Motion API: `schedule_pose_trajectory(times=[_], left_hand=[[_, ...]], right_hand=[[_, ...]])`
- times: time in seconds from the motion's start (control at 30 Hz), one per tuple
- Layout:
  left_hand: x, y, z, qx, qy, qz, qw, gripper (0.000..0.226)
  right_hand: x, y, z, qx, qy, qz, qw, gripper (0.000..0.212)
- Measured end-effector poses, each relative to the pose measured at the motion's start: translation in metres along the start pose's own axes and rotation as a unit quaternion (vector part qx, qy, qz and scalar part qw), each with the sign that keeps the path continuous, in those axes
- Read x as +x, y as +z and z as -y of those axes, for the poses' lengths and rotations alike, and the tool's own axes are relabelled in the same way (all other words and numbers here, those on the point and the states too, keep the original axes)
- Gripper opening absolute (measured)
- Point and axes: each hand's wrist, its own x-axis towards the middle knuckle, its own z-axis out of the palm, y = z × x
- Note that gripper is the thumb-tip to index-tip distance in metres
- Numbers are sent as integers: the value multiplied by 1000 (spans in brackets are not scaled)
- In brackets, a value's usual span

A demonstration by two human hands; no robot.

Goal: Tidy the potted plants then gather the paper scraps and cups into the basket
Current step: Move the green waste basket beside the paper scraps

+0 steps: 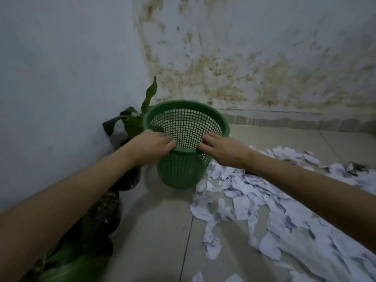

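Note:
A green mesh basket (184,171) stands upright on the tiled floor near the room's corner, and nothing shows inside it. My left hand (151,147) grips its near rim on the left. My right hand (221,150) holds the same rim on the right, fingers curled over the edge. Torn white paper scraps (264,206) lie spread over the floor to the right of the basket. Potted plants in dark pots (105,208) line the left wall, one leafy plant (132,121) right behind the basket. A crushed dark object (355,168), maybe a cup, lies at the far right.
Two walls meet behind the basket; the right one is stained. Green leaves (77,265) fill the bottom left corner under my left forearm. Bare floor tiles (160,231) stretch between the pots and the paper.

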Motion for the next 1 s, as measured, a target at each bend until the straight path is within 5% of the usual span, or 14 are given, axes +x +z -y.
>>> schedule_pose_trajectory(times=[0.43, 0.53, 0.67, 0.77, 0.87, 1.0], left_hand=[[-74, 70, -48, -53, -52, 96, 993, 30], [-83, 65, -52, -56, -52, -10, 997, 25], [-98, 64, -75, -46, -43, -160, 985, 45], [-112, 67, -115, -106, 44, -200, 973, 41], [-135, 73, -170, -273, 189, -140, 933, 31], [-170, 96, -242, -291, 312, -46, 903, 52]], right_hand=[[5, 41, 96, 91, 48, 1, 995, 45], [11, 42, 105, 86, 95, 30, 991, 45], [-5, 34, 129, 104, 214, 9, 971, 55], [-56, 28, 170, 190, 295, -62, 935, 43], [-130, 30, 223, 312, 337, 32, 888, 31], [-214, 57, 296, 176, 299, 124, 929, 66]])
